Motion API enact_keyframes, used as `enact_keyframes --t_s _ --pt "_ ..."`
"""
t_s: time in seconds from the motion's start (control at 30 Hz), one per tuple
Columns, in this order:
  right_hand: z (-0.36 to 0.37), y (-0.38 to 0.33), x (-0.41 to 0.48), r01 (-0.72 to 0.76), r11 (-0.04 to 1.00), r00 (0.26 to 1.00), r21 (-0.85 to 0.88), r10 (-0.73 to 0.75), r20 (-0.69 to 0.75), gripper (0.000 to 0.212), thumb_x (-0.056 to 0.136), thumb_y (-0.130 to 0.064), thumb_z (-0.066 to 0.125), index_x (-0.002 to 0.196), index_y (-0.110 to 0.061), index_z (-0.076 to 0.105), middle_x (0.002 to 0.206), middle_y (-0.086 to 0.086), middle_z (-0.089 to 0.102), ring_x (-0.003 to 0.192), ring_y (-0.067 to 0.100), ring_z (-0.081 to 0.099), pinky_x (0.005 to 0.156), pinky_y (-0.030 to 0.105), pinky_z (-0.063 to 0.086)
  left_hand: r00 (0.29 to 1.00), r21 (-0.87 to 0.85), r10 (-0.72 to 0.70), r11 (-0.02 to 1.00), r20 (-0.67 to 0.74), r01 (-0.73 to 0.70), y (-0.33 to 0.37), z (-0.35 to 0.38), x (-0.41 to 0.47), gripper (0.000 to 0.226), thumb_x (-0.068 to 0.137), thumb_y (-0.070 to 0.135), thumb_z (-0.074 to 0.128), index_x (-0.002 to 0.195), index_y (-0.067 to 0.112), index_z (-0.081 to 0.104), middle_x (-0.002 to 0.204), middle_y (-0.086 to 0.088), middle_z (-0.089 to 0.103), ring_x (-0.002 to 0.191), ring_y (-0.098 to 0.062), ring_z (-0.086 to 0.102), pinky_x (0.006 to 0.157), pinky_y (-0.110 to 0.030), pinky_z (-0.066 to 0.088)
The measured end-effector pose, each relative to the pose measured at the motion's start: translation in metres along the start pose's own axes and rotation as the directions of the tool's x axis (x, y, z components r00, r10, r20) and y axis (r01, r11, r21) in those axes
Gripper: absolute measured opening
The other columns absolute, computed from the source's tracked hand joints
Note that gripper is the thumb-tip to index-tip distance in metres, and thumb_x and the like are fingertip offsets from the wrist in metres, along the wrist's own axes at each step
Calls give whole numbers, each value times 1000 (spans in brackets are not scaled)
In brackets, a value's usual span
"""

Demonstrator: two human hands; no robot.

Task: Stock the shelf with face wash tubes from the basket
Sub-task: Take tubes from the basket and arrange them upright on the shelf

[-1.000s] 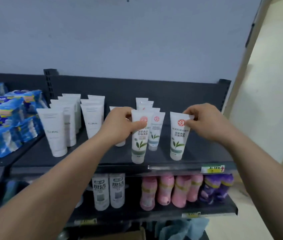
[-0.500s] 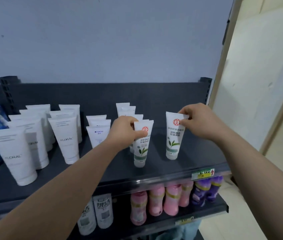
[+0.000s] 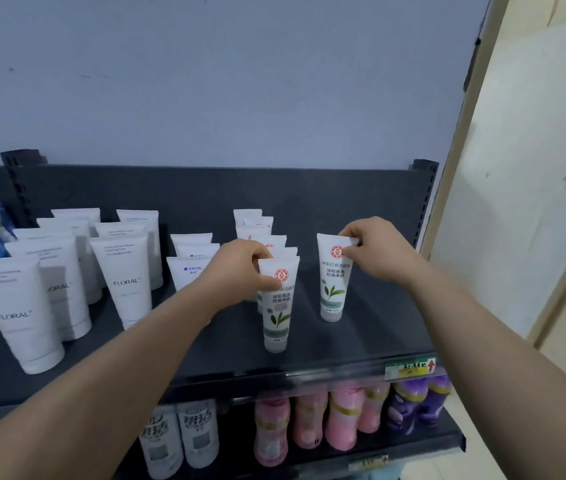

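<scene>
Both face wash tubes stand cap-down on the top shelf. The left hand curls its fingers round the flat crimped top of the front tube, with the thumb pressed on the printed face. This tube stands at the head of a row of matching tubes that runs toward the back panel. The right hand pinches the top corner of the second tube, which stands alone just to the right and starts a new row. The basket is not in view.

These tubes look light, with soft, squeezable plastic bodies that are likely smooth. The crimp is the stiff part and gives the surest pinch. Each rests on a narrow round cap, so it will probably tip at a slight nudge, and letting go gently should matter.

The front tube stands nearer the shelf lip than the second one, with a strip of bare shelf before it. A price label sits on the lip. Bare shelf lies behind and to the right of the second tube, up to the end upright. To the left, the FLORAL tubes and a small blue-printed group crowd close, and the left forearm passes just over them.
</scene>
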State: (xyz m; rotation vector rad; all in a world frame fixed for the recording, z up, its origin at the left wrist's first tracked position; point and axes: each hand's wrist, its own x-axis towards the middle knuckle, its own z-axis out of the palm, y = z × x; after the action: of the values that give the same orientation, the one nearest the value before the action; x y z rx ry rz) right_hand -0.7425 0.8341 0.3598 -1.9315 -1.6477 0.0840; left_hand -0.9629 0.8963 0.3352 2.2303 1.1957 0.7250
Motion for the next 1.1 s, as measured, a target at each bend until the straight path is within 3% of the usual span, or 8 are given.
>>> enact_keyframes --t_s 0.17,0.27,0.37,0.47,0.6,0.73,0.93,1.1 --pt "10 11 31 60 998 997 22 -61 47 16 88 -7 55 94 -17 66 97 -3 62 71 3 55 52 19 39 995 15 6 1000 -98 -5 7 -7 9 26 66 37 83 83 22 71 75 12 63 67 -3 57 58 -16 41" --pt "19 17 47 88 995 994 53 -92 66 17 88 -5 54 92 -17 65 98 -3 62 76 8 57 55 18 42 983 21 19 1000 -184 -15 14 -11 19 21 74 42 75 79 21 72 78 9 68 72 -4 59 63 -18 43" --pt "30 24 62 94 991 991 92 -102 86 18 88 -4 53 90 -17 65 94 -4 62 70 4 55 53 19 41 972 58 36 998 -233 -23 22 -9 28 21 80 40 70 83 20 72 82 9 68 76 -5 60 67 -21 46" --pt "39 30 72 99 987 988 126 -113 107 19 87 -1 51 90 -14 65 91 -2 63 65 6 55 52 20 40 971 107 27 994 -239 -1 25 -3 33 18 83 38 67 85 20 71 82 11 68 77 -5 61 68 -22 48" --pt "47 34 81 124 981 986 149 -139 94 23 84 0 48 91 -12 66 93 2 65 79 16 60 61 25 44 974 138 18 990 -226 14 26 4 36 17 82 38 67 85 21 72 82 11 68 79 -5 62 69 -20 47" --pt "51 37 88 93 980 989 175 -112 99 26 87 1 44 93 -14 63 94 0 63 82 16 61 63 28 50 969 153 19 988 -247 20 27 5 36 18 81 38 69 84 20 72 81 10 67 73 -4 58 64 -18 42" --pt "54 40 96 74 982 988 176 -96 120 31 87 3 40 100 -15 61 101 1 61 84 18 59 57 25 45 967 155 0 987 -256 41 24 6 34 18 82 36 70 86 19 72 80 11 67 69 0 56 60 -14 38" --pt "56 43 94 68 971 986 227 -100 131 38 84 7 41 109 -17 58 111 4 60 96 21 59 70 31 49 962 146 -22 987 -272 64 21 8 30 17 82 35 69 86 19 72 82 10 68 75 -4 60 63 -15 42"
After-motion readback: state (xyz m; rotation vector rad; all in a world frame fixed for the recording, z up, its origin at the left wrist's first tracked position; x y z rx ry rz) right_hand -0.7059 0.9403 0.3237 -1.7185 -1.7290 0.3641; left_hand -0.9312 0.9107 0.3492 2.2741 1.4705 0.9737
